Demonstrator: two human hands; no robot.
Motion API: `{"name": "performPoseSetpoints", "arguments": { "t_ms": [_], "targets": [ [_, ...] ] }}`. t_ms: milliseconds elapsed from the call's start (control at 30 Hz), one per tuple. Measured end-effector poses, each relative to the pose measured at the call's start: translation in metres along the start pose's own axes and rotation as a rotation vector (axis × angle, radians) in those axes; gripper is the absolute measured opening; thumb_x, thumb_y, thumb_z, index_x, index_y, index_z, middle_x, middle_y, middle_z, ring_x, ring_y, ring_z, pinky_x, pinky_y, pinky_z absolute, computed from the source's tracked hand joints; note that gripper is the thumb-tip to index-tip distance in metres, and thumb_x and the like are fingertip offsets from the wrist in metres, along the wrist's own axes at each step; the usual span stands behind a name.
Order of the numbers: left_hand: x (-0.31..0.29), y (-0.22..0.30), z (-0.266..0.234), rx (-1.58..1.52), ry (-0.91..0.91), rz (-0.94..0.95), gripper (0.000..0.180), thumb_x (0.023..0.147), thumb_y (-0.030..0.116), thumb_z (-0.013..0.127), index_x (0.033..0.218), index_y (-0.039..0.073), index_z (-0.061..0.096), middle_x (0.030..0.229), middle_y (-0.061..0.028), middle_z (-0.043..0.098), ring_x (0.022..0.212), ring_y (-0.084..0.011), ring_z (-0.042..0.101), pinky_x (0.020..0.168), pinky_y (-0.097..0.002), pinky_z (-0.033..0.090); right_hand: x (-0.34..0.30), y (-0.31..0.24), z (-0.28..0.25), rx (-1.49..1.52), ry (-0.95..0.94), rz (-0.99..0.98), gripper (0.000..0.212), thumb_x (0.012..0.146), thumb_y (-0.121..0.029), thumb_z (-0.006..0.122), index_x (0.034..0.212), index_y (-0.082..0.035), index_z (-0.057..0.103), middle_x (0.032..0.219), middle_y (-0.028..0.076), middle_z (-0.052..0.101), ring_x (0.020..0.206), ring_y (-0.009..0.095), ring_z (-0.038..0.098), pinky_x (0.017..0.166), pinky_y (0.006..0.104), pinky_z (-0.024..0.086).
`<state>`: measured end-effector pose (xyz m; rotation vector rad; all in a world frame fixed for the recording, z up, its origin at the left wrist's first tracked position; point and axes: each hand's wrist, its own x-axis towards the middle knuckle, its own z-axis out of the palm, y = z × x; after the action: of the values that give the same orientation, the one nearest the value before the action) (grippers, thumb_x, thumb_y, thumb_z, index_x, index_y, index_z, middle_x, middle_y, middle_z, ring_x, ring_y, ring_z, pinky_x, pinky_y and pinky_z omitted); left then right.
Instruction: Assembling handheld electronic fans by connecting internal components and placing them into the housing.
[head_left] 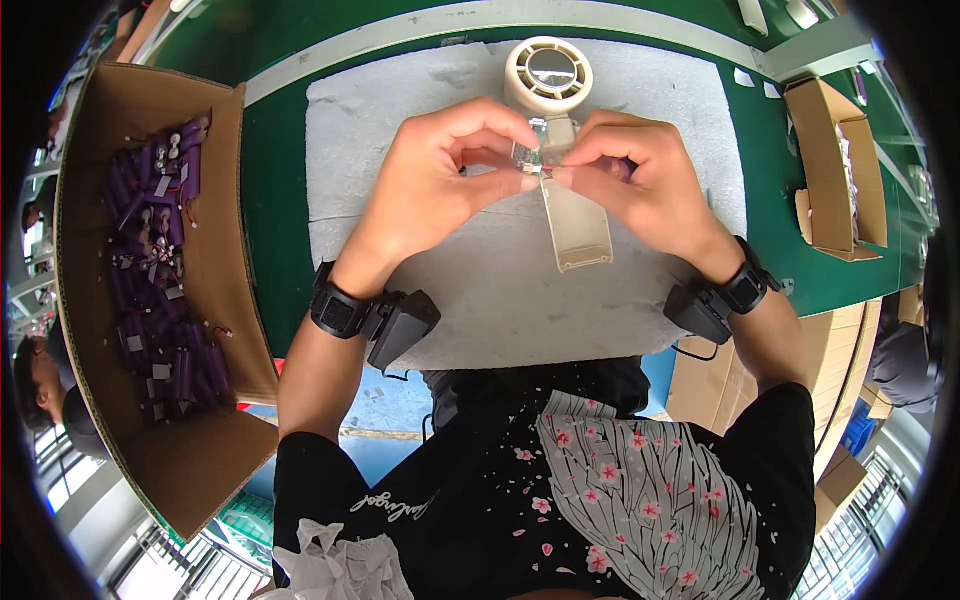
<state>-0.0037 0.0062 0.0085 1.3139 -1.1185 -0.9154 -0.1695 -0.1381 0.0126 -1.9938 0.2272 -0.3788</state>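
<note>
- we count two bare hands at work, one left hand [455,165] and one right hand [640,185], over one pale foam mat [420,300] on the green counter [275,200].
- we count one cream handheld fan [580,240], lying on the mat between the hands; its round head is at the far side and its long hollow handle slants toward the person.
- we count one small silvery part [527,153], pinched between thumb and forefinger of the left hand, just above the fan's neck.
- we count one thin red wire [549,168] that we can make out, its end held in the closed thumb and forefinger of the right hand, close beside the silvery part.
- we see one purple cell [626,168] partly hidden by the curled fingers of the right hand; how firmly it is held we cannot tell.
- we count two cardboard boxes beside the mat: the left box [85,250] with many purple cells [160,270], too overlapped for us to count, and the smaller right box [822,190] with pale contents.
- we see both forearms rise from the lower edge and lean inward, wrists bent so the fingertips nearly meet; each wrist wears one black strap [340,308].
</note>
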Motion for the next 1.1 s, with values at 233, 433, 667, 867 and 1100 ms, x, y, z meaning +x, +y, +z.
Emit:
{"name": "performPoseSetpoints", "arguments": {
  "t_ms": [233,433,667,867,1100],
  "targets": [
    [0.0006,-0.0043,0.0019,0.033,0.005,0.061,0.023,0.079,-0.008,0.069,0.1,0.0,0.065,0.089,-0.0034,0.066,0.085,-0.0103,0.064,0.079,-0.0245,0.053,0.0003,-0.0005,-0.0004,-0.003,-0.003,0.003,0.005,0.08,0.001,0.07,0.084,0.001,0.066,0.077,0.001,0.057,0.062,0.006,0.045,0.055,0.0223,0.033],
    [0.0004,-0.0038,0.0035,-0.021,0.048,0.007,0.025,0.078,-0.007,0.069,0.102,0.0,0.067,0.092,-0.0042,0.069,0.087,-0.0107,0.065,0.079,-0.025,0.053,0.0001,0.0012,0.0005,-0.019,0.006,-0.022,0.006,0.08,0.0,0.072,0.085,0.001,0.068,0.078,0.001,0.058,0.062,0.007,0.045,0.055,0.0221,0.033],
    [0.0007,-0.0044,0.0028,0.099,0.057,0.06,0.031,0.079,-0.008,0.067,0.107,0.002,0.069,0.094,-0.005,0.07,0.086,-0.01,0.065,0.077,-0.0255,0.054,0.0003,0.0026,0.0022,-0.078,0.003,-0.089,0.007,0.08,-0.001,0.072,0.086,-0.001,0.07,0.079,0.003,0.061,0.061,0.007,0.047,0.053,0.0219,0.034],
    [0.0014,-0.0078,0.0071,0.14,0.087,0.164,0.038,0.075,-0.008,0.063,0.11,0.005,0.069,0.097,-0.0082,0.07,0.082,-0.0124,0.066,0.075,-0.0269,0.054,0.0011,-0.0018,0.005,-0.127,0.022,-0.125,0.005,0.08,-0.002,0.072,0.084,-0.001,0.068,0.079,0.002,0.061,0.06,0.008,0.048,0.051,0.0225,0.035],
    [0.0034,-0.0051,0.0078,0.298,0.077,0.209,0.042,0.071,-0.006,0.065,0.111,0.008,0.069,0.096,-0.0092,0.069,0.077,-0.0168,0.068,0.072,-0.0283,0.054,0.0001,0.0015,0.007,-0.055,0.141,-0.085,0.014,0.082,0.0,0.069,0.093,-0.001,0.06,0.075,0.001,0.057,0.057,0.005,0.045,0.05,0.0209,0.034]
  ]
}}
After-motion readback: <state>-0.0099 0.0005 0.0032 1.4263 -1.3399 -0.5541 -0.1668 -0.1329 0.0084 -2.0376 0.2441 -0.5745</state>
